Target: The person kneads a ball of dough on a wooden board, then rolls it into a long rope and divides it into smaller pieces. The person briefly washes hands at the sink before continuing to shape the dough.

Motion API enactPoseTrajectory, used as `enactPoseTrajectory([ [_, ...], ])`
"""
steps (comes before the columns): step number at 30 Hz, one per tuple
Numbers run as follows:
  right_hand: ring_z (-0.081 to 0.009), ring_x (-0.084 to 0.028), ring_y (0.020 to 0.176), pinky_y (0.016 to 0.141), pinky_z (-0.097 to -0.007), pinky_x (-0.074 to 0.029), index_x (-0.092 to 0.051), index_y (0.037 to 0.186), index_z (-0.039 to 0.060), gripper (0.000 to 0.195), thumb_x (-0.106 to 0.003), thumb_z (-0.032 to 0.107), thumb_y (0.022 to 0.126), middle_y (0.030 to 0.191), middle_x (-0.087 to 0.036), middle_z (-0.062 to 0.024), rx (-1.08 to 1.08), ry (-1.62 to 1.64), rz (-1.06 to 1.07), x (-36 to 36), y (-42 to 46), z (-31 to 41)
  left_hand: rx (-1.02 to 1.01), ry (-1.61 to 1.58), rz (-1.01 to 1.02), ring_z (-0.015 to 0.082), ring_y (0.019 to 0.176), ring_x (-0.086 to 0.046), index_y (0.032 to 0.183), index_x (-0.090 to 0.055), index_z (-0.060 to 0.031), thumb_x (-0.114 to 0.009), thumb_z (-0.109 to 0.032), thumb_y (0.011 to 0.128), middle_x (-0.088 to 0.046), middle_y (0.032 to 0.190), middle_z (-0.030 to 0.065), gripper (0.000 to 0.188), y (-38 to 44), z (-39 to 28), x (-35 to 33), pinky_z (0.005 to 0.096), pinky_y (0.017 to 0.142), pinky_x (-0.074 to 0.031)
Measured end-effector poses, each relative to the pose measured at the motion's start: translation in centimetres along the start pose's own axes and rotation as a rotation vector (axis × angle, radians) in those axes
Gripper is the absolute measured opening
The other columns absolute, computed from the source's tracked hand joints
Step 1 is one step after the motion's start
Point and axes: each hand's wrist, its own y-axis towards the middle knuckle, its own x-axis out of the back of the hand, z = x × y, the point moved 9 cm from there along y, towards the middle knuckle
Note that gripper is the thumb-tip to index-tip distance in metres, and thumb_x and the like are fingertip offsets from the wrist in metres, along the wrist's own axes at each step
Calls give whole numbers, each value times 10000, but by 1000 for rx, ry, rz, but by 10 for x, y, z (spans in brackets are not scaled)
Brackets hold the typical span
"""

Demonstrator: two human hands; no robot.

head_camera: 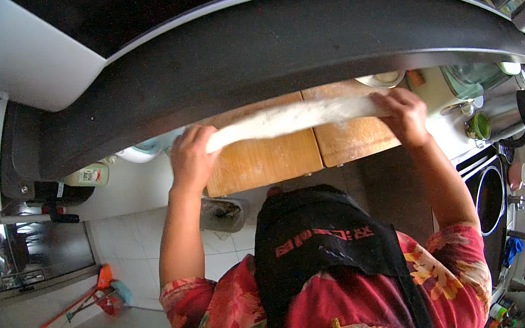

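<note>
A long strip of pale dough (296, 118) stretches between my two hands, blurred by motion. My left hand (193, 155) grips its left end, and my right hand (403, 117) has hold of the right end. Beneath it lie two light wooden boards, the left board (262, 164) and the right board (356, 143), side by side with a narrow seam between them. White flour dusts the wood. The dough appears raised off the boards, though its height is hard to judge.
A broad dark panel (265, 50) overhangs the far edge of the boards. Behind the right board sits a white bowl (385, 79). A labelled bottle (95, 175) stands left. To the right are a metal pot (504, 115) and a black cooktop (487, 203). A bin (221, 214) is below the counter.
</note>
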Motion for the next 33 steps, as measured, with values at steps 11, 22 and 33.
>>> enactPoseTrajectory([
  [11, -249, -611, 731, 655, -378, -493, -712, 993, 179, 296, -720, 144, 699, 765, -598, -39, -64, -55, -14, 0, 7, -12, 22, 53, 45, 283, 849, -582, 922, -700, -156, -714, -78, 711, -601, 890, 71, 225, 12, 15, -14, 416, 736, -451],
  [22, -376, -304, 1353, 1094, -548, -254, -418, 1412, 208, 936, -829, 438, 603, 1434, -385, -157, -142, -62, 407, -85, -59, -15, 153, 185, 624, 363, 1444, -110, 1435, -404, -137, -742, -497, 721, -254, 1517, 174, 868, -46, 15, -91, 617, 1130, 15],
  [33, -342, -388, 1338, 1123, -513, -228, -474, 1372, 112, 534, -455, 441, 951, 1400, -472, -169, -227, 67, 255, -130, -2, 80, 86, -82, 315, 329, 1354, -343, 1306, -522, -80, -497, -276, 925, -448, 1418, 118, 429, 24, -111, -173, 579, 1117, -182],
])
